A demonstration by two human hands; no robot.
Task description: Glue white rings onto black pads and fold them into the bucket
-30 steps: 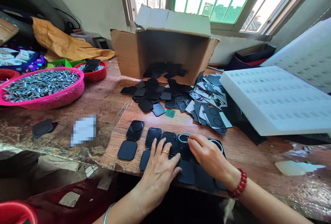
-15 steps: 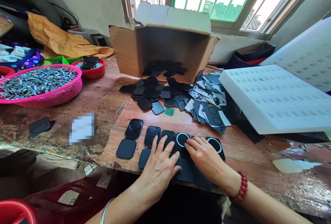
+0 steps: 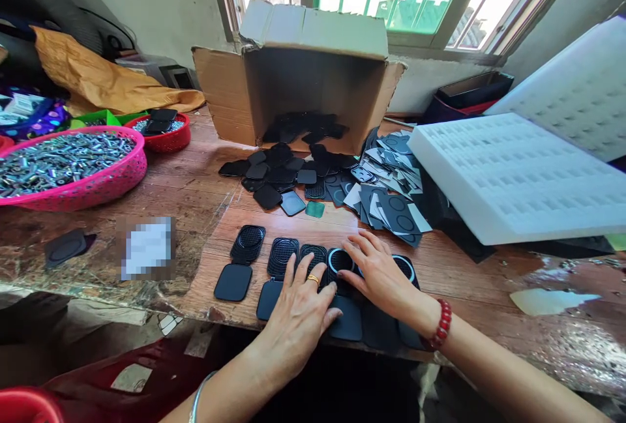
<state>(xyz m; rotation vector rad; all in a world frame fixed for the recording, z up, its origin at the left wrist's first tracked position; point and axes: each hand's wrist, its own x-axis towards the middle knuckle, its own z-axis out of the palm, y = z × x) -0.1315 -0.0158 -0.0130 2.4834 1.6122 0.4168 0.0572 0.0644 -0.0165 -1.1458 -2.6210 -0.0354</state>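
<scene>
Several black hinged square panels lie unfolded in a row along the table's front edge; the leftmost piece (image 3: 233, 281) sits a little apart. My left hand (image 3: 298, 312) rests with spread fingers on the panels in the middle of the row, a gold ring on one finger. Over the panels to its right is my right hand (image 3: 386, 279), fingers stretched and apart, thumb beside a white ring (image 3: 334, 268) on one upper panel. A second white ring (image 3: 409, 268) shows partly behind this hand. Nothing is visibly held. Both hands cover parts of the panels.
A cardboard box (image 3: 220, 97) lies open towards me, with a pile of black panels (image 3: 278, 172) at its mouth. Beside it are grey and white sheets (image 3: 391, 208) and a white foam tray (image 3: 508, 221). At left stands a pink basket (image 3: 92, 185) of small metal parts.
My right hand has lifted its fingers from the panel by the white ring and spread them, moving slightly up. My left hand stays on the panels. The view has shifted slightly.
</scene>
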